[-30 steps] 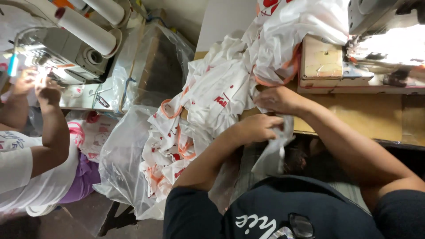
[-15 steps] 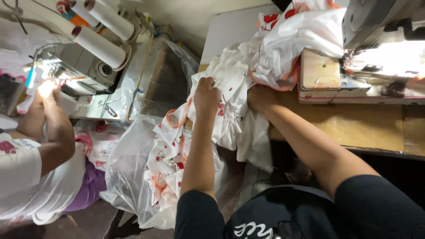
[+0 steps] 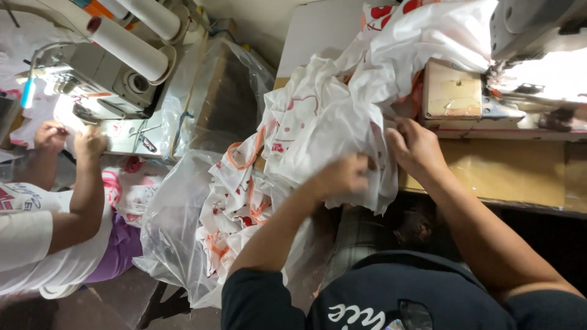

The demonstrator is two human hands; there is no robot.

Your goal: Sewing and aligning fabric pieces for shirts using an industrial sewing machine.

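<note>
Left hand [image 3: 342, 177] and right hand [image 3: 416, 146] closed on cloth [image 3: 324, 122], bunched over table [image 3: 507, 171] edge and trailing into bag [image 3: 177, 232]. Probably light, limp, prone to slipping; best gripped at hems. Sewing machine [image 3: 532, 36] beside.

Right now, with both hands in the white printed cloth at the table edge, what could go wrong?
The white printed cloth hangs over the table edge into a clear plastic bag; more of it may slide down. The right hand works close to the sewing machine, so a fold might catch there. The left hand grips only one bunch.
</note>
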